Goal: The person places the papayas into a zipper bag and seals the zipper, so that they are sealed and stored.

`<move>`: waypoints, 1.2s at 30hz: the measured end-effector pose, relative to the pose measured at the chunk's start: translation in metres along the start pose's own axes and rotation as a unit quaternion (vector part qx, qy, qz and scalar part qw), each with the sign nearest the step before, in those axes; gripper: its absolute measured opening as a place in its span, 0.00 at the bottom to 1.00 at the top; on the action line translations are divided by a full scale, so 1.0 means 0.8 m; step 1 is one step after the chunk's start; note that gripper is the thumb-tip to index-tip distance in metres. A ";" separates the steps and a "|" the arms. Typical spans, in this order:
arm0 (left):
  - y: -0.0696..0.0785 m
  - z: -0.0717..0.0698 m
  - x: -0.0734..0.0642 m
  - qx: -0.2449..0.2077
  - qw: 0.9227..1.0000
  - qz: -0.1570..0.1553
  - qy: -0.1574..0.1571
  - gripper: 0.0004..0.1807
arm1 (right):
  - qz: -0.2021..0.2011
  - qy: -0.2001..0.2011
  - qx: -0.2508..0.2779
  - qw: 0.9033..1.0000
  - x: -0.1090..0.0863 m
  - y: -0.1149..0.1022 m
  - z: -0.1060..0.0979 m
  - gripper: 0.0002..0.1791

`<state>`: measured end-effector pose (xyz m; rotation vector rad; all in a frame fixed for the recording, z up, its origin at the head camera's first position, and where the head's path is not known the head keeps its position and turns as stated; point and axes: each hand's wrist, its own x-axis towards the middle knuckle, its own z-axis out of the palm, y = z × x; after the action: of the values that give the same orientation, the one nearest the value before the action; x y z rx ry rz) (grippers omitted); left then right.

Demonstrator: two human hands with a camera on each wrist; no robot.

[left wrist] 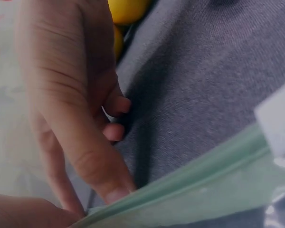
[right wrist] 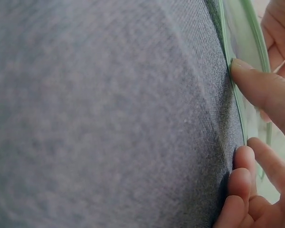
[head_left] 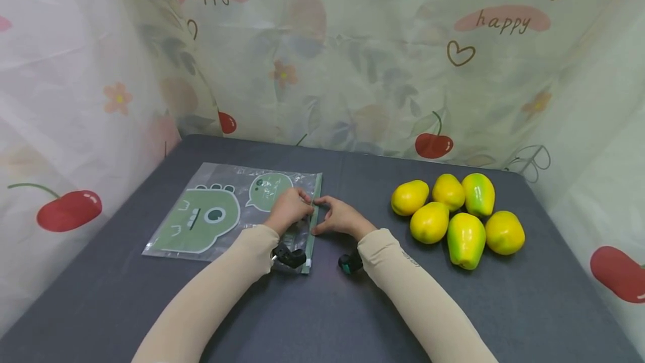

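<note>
A clear zipper bag (head_left: 237,214) with a green cartoon dinosaur print lies flat at the left of the table, its green zip edge (left wrist: 180,175) facing right. My left hand (head_left: 292,209) pinches that edge near its middle; the left thumb (left wrist: 23,209) is right at the strip in the left wrist view. From the other side, my right hand (head_left: 342,218) touches the same edge with thumb and forefinger spread apart along it. Its forward digit (right wrist: 256,85) reaches over the green line in the right wrist view. A white slider (head_left: 308,263) sits at the near end of the zip.
Several yellow-green fruits (head_left: 466,240), shaped like mangoes or papayas, are grouped on the right of the dark grey table (head_left: 322,318). A printed curtain (head_left: 353,71) hangs behind and at both sides. Black wrist cameras (head_left: 289,255) are strapped on both wrists.
</note>
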<state>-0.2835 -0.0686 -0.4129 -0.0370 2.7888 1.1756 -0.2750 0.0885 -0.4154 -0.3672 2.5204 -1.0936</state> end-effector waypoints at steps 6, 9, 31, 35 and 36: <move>0.009 -0.010 -0.005 -0.002 1.000 0.010 -0.002 0.17 | -0.001 -0.001 0.001 1.000 -0.001 0.000 0.000 0.42; 0.014 -0.016 -0.008 -0.007 1.000 0.020 -0.004 0.19 | -0.002 -0.001 0.001 1.000 -0.001 0.001 0.001 0.42; 0.050 -0.068 -0.024 0.016 0.999 0.043 -0.007 0.12 | -0.009 -0.002 0.009 1.000 0.002 0.004 -0.002 0.43; 0.056 -0.079 -0.028 0.022 0.999 0.043 0.012 0.10 | -0.011 -0.002 0.017 1.000 0.003 0.005 -0.002 0.43; 0.057 -0.082 -0.028 0.024 0.999 0.045 0.018 0.10 | -0.011 -0.001 0.019 1.000 0.003 0.005 -0.002 0.43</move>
<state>-0.2703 -0.0838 -0.3321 0.0725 2.8762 1.1361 -0.2782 0.0911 -0.4183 -0.3868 2.4957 -1.1464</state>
